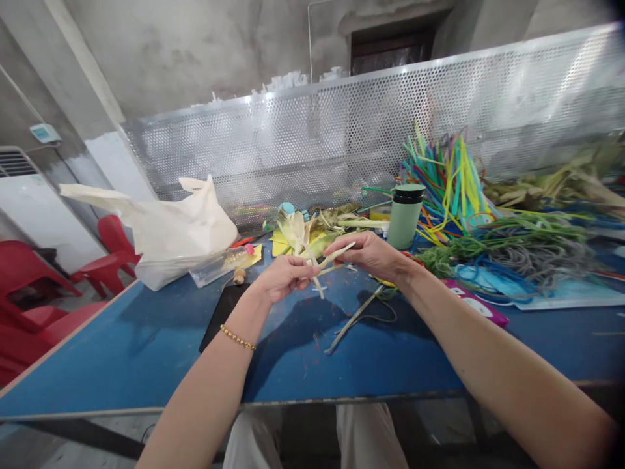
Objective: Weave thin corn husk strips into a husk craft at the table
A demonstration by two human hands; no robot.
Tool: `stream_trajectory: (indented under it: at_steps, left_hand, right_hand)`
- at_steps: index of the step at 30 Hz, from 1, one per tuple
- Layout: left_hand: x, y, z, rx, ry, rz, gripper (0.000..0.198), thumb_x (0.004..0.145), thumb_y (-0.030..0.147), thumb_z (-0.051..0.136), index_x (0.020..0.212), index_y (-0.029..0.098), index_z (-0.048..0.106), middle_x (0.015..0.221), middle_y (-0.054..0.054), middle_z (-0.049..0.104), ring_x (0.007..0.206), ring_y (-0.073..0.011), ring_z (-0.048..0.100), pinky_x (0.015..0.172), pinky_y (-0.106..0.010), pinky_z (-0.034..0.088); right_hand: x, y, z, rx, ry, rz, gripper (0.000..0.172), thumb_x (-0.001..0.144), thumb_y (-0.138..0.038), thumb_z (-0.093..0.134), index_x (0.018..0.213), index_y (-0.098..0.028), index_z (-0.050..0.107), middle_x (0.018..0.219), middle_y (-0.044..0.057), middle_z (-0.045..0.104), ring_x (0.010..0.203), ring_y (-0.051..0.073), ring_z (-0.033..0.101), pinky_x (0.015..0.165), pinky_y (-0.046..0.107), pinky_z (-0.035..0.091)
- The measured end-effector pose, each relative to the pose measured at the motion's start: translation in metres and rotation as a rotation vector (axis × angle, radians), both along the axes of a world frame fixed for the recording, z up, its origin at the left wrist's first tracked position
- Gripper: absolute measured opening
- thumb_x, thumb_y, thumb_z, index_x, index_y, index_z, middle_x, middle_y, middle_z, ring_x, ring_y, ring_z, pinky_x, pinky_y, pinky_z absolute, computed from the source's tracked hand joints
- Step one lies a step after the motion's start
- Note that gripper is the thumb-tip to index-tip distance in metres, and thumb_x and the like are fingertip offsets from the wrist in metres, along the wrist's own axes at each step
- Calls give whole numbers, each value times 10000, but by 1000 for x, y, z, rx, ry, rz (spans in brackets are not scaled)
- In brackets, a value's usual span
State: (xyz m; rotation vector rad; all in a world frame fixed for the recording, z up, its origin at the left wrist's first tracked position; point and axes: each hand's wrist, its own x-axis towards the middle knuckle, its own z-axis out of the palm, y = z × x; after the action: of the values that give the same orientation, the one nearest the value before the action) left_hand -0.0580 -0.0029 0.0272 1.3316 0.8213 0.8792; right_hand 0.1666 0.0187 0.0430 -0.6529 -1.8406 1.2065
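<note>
Both my hands meet above the middle of the blue table. My left hand, with a beaded bracelet at the wrist, pinches a pale strip of corn husk. My right hand is closed on the same bundle of pale husk strips, whose ends stick out between the hands. Just behind them, a larger piece of corn husk stands up. Thin dry strands lie on the table in front of my right hand.
To the left are a white plastic bag, a clear bottle and a black phone. A green tumbler stands behind my right hand. Colourful pipe cleaners, green cords and a purple packet fill the right side.
</note>
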Motion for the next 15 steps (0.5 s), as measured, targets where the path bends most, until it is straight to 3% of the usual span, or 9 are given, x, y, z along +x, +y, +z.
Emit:
stream_trajectory:
  at_steps: [8,11,15]
  left_hand:
    - [1,-3,1,-29,5,-31,292,616,280,837,646,101,608,586,27,524,460,-27,417,469,-222,262]
    - [0,-3,1,-56,-24,-64,281,628,258,832,645,98,602,576,34,509,455,-18,397,469,-218,248]
    - [-2,-2,1,-93,-63,-108,288,626,243,836,636,100,586,569,41,489,450,-8,371,467,-213,235]
  right_hand:
    - [-8,-16,11,206,-55,52,206,769,-354,744,831,-158,757,874,63,702,813,160,614,737,285,483]
    - [-11,-18,11,297,-77,110,193,800,-335,718,893,-173,766,942,67,699,876,170,620,776,297,486]
    - [-9,-18,10,278,-93,136,218,855,-336,657,956,-179,771,967,74,715,879,169,636,756,284,496]
